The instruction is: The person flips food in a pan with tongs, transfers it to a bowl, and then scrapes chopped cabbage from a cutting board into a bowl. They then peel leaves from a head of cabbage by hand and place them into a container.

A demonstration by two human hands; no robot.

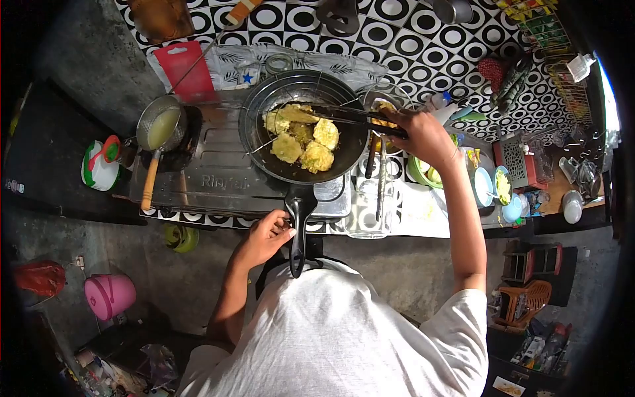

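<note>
My right hand (pixel 426 137) is closed around black tongs (pixel 360 120), which reach left over the frying pan (pixel 264 155). Their tips overlap a battered fritter (pixel 297 113) at the back of the pan. Other golden fritters, one at the front (pixel 317 156) and one at the left (pixel 286 147), lie in the oil. A wire rack curves around the pan's far rim. My left hand (pixel 264 239) is at the stove's front edge, just left of the pan's black handle (pixel 299 228). Its fingers are loosely bent, with the thumb apart and near the handle.
On the left burner side sits a strainer (pixel 161 126) with a wooden handle over a dark pan. A glass tray (pixel 368 210) stands right of the stove (pixel 218 149). Beyond it are a green bowl (pixel 423 173) and blue bowls (pixel 483 187). A red cutting board (pixel 188 71) leans behind.
</note>
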